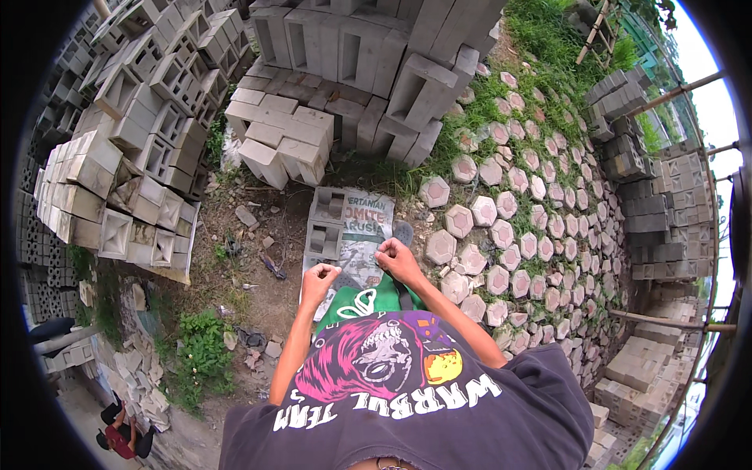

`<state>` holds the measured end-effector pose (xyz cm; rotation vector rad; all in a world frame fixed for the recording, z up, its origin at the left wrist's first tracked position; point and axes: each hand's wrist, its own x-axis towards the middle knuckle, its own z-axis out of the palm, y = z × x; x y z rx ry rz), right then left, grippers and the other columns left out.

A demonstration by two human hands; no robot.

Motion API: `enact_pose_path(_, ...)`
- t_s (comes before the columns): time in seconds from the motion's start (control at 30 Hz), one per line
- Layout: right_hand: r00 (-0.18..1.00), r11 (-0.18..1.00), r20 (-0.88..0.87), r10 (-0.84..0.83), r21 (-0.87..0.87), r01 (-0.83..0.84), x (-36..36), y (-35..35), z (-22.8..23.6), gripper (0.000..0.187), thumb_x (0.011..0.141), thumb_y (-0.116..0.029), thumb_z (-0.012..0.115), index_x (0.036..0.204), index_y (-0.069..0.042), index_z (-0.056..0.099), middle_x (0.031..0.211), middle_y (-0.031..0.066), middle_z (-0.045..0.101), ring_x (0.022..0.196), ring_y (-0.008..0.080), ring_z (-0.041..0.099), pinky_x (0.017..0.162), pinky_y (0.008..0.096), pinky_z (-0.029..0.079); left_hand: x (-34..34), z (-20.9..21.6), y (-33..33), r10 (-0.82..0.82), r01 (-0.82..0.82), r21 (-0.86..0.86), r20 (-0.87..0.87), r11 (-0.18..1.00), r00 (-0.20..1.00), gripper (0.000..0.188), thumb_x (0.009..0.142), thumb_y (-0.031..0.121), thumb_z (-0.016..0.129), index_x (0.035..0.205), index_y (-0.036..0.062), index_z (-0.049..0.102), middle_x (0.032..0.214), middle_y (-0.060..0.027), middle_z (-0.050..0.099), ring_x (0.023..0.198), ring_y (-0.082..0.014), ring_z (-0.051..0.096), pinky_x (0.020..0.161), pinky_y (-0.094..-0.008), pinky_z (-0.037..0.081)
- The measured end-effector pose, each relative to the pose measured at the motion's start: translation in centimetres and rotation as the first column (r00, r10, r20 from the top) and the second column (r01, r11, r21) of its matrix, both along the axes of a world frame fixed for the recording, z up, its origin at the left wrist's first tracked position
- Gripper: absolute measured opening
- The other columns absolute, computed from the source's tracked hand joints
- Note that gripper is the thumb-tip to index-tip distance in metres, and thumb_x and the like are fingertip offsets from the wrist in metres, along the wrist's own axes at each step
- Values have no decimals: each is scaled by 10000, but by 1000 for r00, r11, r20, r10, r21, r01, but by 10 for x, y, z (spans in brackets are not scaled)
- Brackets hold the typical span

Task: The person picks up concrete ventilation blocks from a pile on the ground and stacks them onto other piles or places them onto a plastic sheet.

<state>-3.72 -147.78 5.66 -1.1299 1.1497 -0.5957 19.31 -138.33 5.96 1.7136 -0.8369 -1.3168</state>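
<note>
A printed white and grey sheet [362, 235] lies on the dirt in front of me. Two grey hollow concrete blocks [327, 225] stand on its left half. My right hand [398, 262] is curled over the sheet's near edge and seems to pinch it. To its left, my left hand [319, 279] is a closed fist just above the sheet's near corner; nothing shows in it. A green cloth [368, 301] hangs below both hands, over my dark printed shirt. A sandalled foot [403, 232] pokes out beside the right hand.
Stacks of grey hollow blocks [141, 117] rise at left and behind [376, 55]. Hexagonal pavers [509, 219] lie in grass at right, with more block piles [658, 204] beyond. Rubble and weeds [196, 352] are at lower left, where another person [119, 435] crouches.
</note>
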Motion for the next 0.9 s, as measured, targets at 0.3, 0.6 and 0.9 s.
enact_pose_path(0.3, 989, 997, -130, 72, -6, -73, -80, -67, 36, 272, 771, -235, 793, 754, -52, 593, 704, 0, 610, 658, 62, 536, 572, 239, 433, -95, 16, -118, -458, 452, 88, 271, 888, 847, 414, 729, 342, 798, 606, 36, 548, 529, 15, 462, 517, -71, 384, 465, -288, 313)
enact_pose_path(0.6, 960, 976, -275, -43, -217, -19, -193, -149, 50, 402, 822, -362, 719, 683, -16, 570, 611, 38, 547, 582, 108, 472, 538, 305, 400, -227, 39, -261, -623, 654, 47, 363, 755, 693, 474, 884, 358, 633, 593, -9, 564, 532, -49, 524, 503, -108, 412, 475, -325, 338)
enact_pose_path(0.9, 896, 917, -197, -398, -55, 395, -284, -177, 47, 449, 949, -394, 516, 722, -14, 591, 630, 69, 594, 618, 152, 572, 608, 316, 454, -314, 56, -320, -651, 672, -103, 174, 734, 738, 285, 986, 235, 476, 948, 0, 633, 728, -61, 637, 653, -137, 575, 618, -297, 453)
